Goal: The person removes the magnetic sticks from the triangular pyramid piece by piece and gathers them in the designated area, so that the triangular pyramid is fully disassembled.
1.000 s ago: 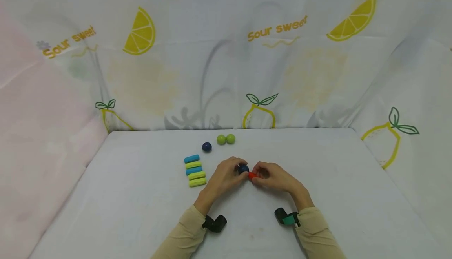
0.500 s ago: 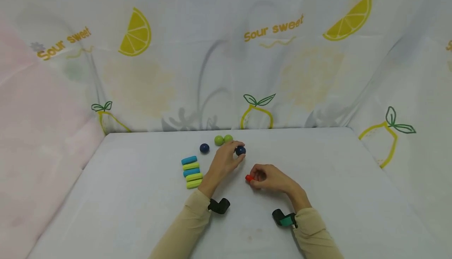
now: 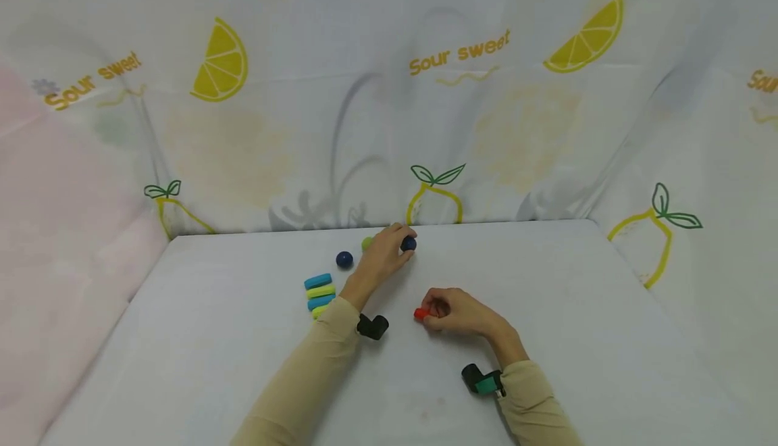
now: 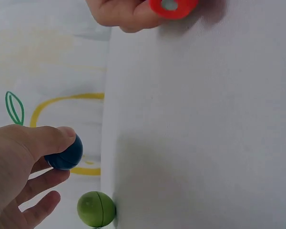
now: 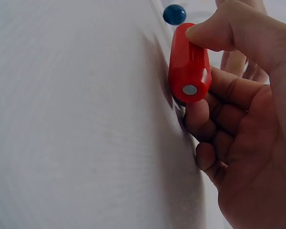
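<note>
My left hand (image 3: pixel 383 253) pinches a dark blue ball (image 4: pixel 66 153) between thumb and fingers near the back edge of the table. A green ball (image 4: pixel 96 210) with a seam line lies just beside that hand. My right hand (image 3: pixel 462 311) holds a short red faceted rod (image 5: pixel 189 64) between thumb and fingers, close to the tabletop. In the right wrist view the rod shows a round silvery disc in its end. A second dark blue ball (image 3: pixel 344 259) lies left of my left hand.
Several blue and yellow-green rods (image 3: pixel 319 292) lie in a column on the left of the white table (image 3: pixel 213 351), partly covered by my left sleeve. Behind the table hangs a white cloth (image 3: pixel 340 128) printed with lemons.
My left hand has carried the dark blue ball away from the red rod, toward the back of the table by the green balls. My right hand keeps its hold on the rod.
</note>
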`<act>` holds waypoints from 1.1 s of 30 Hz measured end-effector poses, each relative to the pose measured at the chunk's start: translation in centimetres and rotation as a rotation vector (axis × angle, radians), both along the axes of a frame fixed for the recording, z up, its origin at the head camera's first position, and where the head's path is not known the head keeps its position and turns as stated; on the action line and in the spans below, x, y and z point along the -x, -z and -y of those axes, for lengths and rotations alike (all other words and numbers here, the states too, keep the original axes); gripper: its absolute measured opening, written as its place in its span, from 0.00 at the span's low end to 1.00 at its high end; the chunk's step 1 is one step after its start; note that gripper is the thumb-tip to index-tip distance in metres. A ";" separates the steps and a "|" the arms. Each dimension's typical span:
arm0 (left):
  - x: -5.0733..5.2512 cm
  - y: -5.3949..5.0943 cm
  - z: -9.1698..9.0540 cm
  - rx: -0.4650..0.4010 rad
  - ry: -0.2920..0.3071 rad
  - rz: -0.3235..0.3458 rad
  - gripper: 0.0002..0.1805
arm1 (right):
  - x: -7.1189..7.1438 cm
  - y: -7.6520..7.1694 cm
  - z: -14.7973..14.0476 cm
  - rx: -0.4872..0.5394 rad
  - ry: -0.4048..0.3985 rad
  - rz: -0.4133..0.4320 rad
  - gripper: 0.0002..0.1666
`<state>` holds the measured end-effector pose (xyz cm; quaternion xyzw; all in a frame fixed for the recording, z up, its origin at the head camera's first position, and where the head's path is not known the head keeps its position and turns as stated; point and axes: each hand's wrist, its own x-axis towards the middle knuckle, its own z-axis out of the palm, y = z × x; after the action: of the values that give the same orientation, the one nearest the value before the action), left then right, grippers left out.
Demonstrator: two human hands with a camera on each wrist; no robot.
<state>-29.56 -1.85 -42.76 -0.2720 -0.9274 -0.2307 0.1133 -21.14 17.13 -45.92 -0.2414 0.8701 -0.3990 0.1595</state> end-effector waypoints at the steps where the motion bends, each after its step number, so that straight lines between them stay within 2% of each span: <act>1: 0.3 0.0 0.0 0.016 -0.002 -0.011 0.17 | 0.0 0.1 0.0 -0.006 -0.004 -0.005 0.06; 5: 1.1 0.3 -0.1 0.102 -0.024 -0.028 0.17 | 0.0 0.3 0.1 -0.008 -0.027 -0.025 0.06; 9: 1.7 0.6 0.0 0.148 -0.036 0.009 0.17 | -0.1 0.5 0.1 -0.001 -0.031 -0.036 0.07; 16: 2.3 1.3 0.2 0.179 -0.070 0.103 0.20 | -0.2 -0.4 -0.4 -0.027 -0.032 -0.023 0.11; 22: 2.2 1.4 0.5 0.184 -0.065 0.126 0.22 | -0.3 -0.9 -1.2 -0.079 -0.026 0.003 0.11; 25: 1.7 1.2 0.7 0.150 -0.054 0.093 0.23 | -0.4 -0.9 -1.6 -0.070 -0.016 0.011 0.10; 29: -0.2 0.5 1.3 0.010 -0.033 0.052 0.20 | -0.2 -0.8 -2.0 -0.024 0.007 -0.017 0.09; 33: -2.8 0.2 2.1 -0.122 0.048 0.128 0.17 | 0.1 -0.8 -2.0 0.006 0.027 -0.076 0.08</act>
<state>-26.79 -3.93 -42.99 -0.2715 -0.9101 -0.3064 0.0644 -21.28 19.18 -45.11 -0.2448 0.8776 -0.3942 0.1203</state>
